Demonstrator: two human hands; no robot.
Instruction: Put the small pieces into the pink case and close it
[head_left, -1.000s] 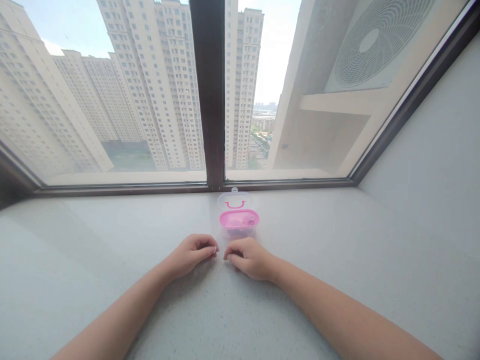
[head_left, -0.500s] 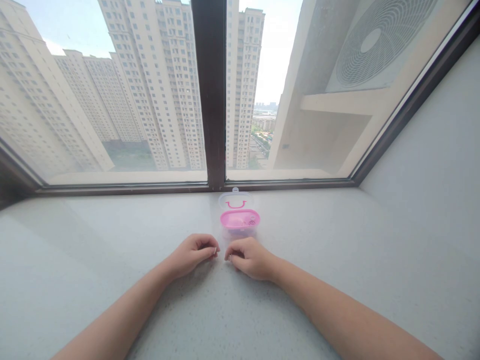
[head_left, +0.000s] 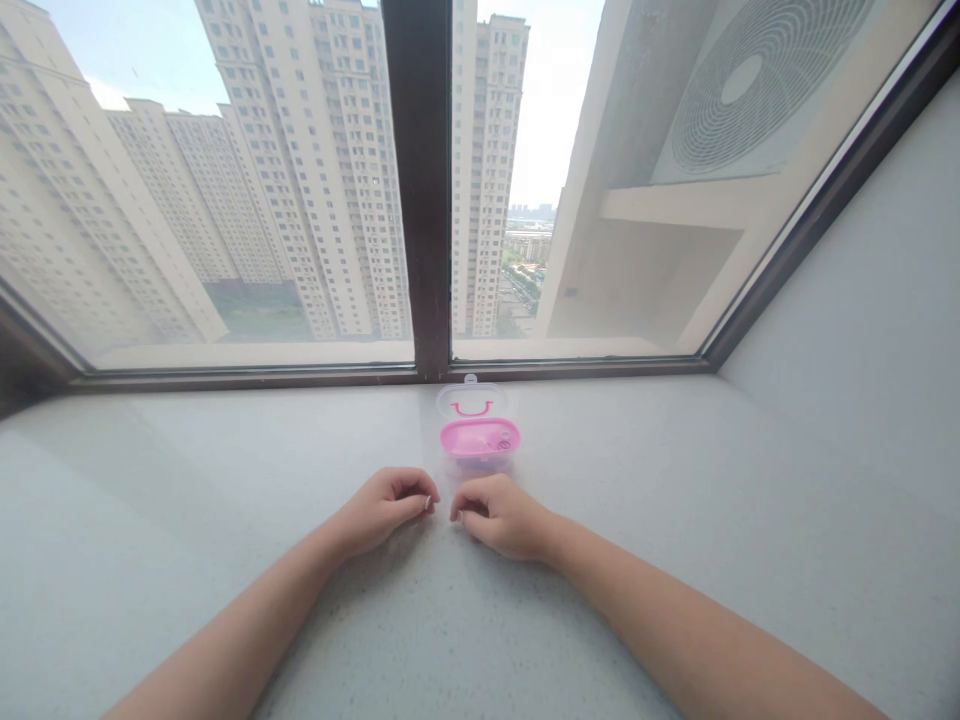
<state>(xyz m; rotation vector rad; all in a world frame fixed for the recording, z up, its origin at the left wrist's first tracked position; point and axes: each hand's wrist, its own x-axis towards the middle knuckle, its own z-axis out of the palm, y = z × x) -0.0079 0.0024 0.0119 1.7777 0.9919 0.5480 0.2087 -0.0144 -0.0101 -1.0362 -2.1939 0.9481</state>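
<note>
On the pale windowsill stands a small oval plastic box (head_left: 480,465) with a pink tray (head_left: 469,438) at its top. A few small dark items (head_left: 504,443) lie at the right end of that tray. Its clear lid (head_left: 472,392), which carries a pink handle (head_left: 472,412), is tipped back toward the window. Just in front and left of the box, my left hand (head_left: 390,505) rests with thumb and fingers pinched. My right hand (head_left: 502,515) is closed in a similar pinch, directly before the box. Anything between either hand's fingertips is too small or hidden to make out.
A dark window frame (head_left: 427,200) runs behind the box, its lower rail close to the lid. The speckled sill (head_left: 405,630) spreads around both forearms. A white wall (head_left: 862,300) bounds the right side. Tall buildings and a fan unit are outside the glass.
</note>
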